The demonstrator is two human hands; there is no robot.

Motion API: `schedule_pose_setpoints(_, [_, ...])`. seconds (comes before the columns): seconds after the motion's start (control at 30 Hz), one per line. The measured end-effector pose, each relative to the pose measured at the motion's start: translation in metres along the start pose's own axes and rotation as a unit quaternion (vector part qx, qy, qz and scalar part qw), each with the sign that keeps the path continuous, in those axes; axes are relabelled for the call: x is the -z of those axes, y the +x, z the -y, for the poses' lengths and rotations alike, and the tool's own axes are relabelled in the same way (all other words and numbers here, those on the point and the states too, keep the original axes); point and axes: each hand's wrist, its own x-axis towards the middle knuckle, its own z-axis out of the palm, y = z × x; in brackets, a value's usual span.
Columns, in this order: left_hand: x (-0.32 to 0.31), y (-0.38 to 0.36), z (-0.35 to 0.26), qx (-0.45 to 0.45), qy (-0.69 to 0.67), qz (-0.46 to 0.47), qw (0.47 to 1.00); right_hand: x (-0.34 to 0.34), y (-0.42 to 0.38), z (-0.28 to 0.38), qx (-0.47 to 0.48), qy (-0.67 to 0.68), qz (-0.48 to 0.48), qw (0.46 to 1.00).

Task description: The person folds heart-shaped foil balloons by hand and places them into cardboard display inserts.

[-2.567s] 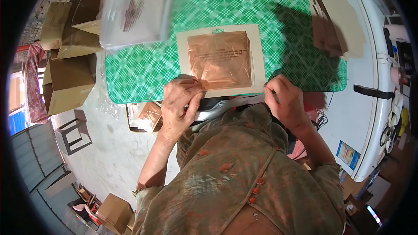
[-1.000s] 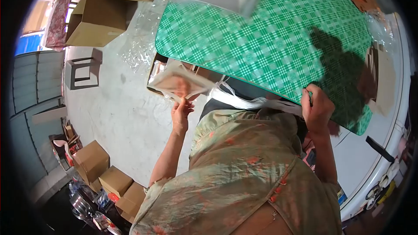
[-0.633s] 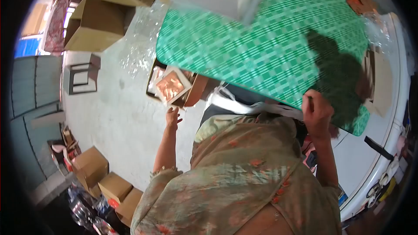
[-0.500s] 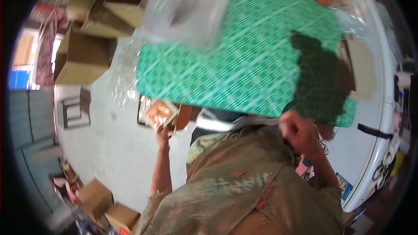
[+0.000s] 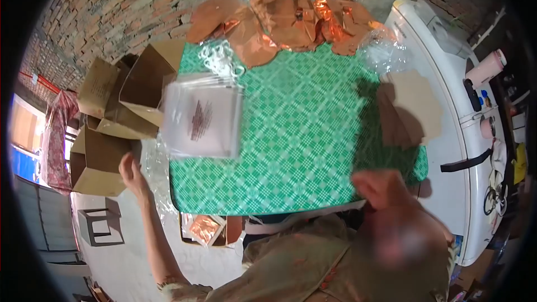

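My left hand [image 5: 133, 174] is raised beside the open cardboard boxes, left of the table, with its fingers apart and nothing in them. On the right, my right hand [image 5: 377, 187] is over the front edge of the green checked tablecloth [image 5: 296, 134]; its fingers look curled, but blur hides what they hold, if anything. A stack of clear plastic bags [image 5: 204, 120] with printed text lies on the left of the cloth. Under the table's front edge, a box holds a packet with shiny copper-coloured contents [image 5: 206, 229].
Open cardboard boxes [image 5: 106, 159] stand at the left. Copper-coloured foil pieces [image 5: 296, 25], white loops [image 5: 221, 59] and clear plastic [image 5: 386, 50] lie along the back. Beige sheets [image 5: 414, 106] are at the right, beside a white appliance [image 5: 467, 140]. A dark frame [image 5: 100, 226] is on the floor.
My left hand has left the packet in the box under the table and moved up and left to the cardboard boxes. The view has tilted up, showing the brick wall.
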Motion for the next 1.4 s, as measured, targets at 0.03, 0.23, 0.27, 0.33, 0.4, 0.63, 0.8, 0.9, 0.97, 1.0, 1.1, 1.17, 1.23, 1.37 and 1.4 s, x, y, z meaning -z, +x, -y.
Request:
schedule_pose_setpoints(0.03, [-0.029, 0.018, -0.020, -0.033, -0.057, 0.031, 0.997, 0.003, 0.033, -0.010, 0.070, -0.054, -0.080, 0.993])
schedule_pose_setpoints(0.23, [-0.211, 0.027, -0.172, -0.219, -0.036, 0.273, 0.936, 0.004, 0.260, -0.100, 0.211, -0.262, -0.141, 0.931])
schedule_pose_setpoints(0.27, [-0.241, 0.023, -0.178, -0.228, -0.054, 0.304, 0.924, -0.005, 0.290, -0.119, 0.213, -0.292, -0.168, 0.917])
schedule_pose_setpoints(0.33, [-0.292, 0.015, -0.191, -0.230, -0.067, 0.363, 0.900, -0.033, 0.340, -0.162, 0.215, -0.351, -0.219, 0.885])
schedule_pose_setpoints(0.4, [-0.347, 0.011, -0.171, -0.285, -0.030, 0.363, 0.887, -0.045, 0.371, -0.186, 0.152, -0.318, -0.135, 0.926])
schedule_pose_setpoints(0.63, [-0.424, 0.002, -0.187, -0.266, -0.035, 0.437, 0.858, -0.038, 0.397, -0.202, 0.095, -0.279, -0.083, 0.952])
schedule_pose_setpoints(0.8, [-0.465, 0.003, -0.190, -0.344, -0.029, 0.353, 0.870, -0.018, 0.394, -0.188, 0.069, -0.097, -0.118, 0.986])
schedule_pose_setpoints(0.9, [-0.486, 0.006, -0.188, -0.428, -0.015, 0.282, 0.858, -0.022, 0.405, -0.210, -0.017, 0.096, -0.031, 0.995])
schedule_pose_setpoints(0.97, [-0.496, 0.010, -0.191, -0.397, -0.001, 0.314, 0.862, -0.015, 0.409, -0.216, -0.052, 0.156, 0.005, 0.986])
schedule_pose_setpoints(1.0, [-0.499, 0.012, -0.192, -0.346, 0.007, 0.353, 0.869, -0.002, 0.406, -0.207, -0.046, 0.129, 0.000, 0.991])
schedule_pose_setpoints(1.1, [-0.512, 0.021, -0.195, -0.234, 0.003, 0.376, 0.896, 0.014, 0.398, -0.192, 0.042, 0.087, -0.137, 0.986])
schedule_pose_setpoints(1.17, [-0.514, 0.025, -0.198, -0.074, -0.059, 0.407, 0.908, 0.014, 0.394, -0.184, 0.155, -0.093, -0.316, 0.932])
schedule_pose_setpoints(1.23, [-0.519, 0.033, -0.195, -0.062, -0.103, 0.385, 0.915, 0.019, 0.378, -0.159, 0.232, -0.149, -0.296, 0.915])
schedule_pose_setpoints(1.37, [-0.542, 0.049, -0.180, -0.026, -0.188, 0.353, 0.916, -0.003, 0.375, -0.165, 0.246, -0.194, -0.191, 0.930])
schedule_pose_setpoints(1.4, [-0.547, 0.052, -0.178, -0.018, -0.208, 0.343, 0.916, -0.011, 0.380, -0.170, 0.232, -0.208, -0.181, 0.933])
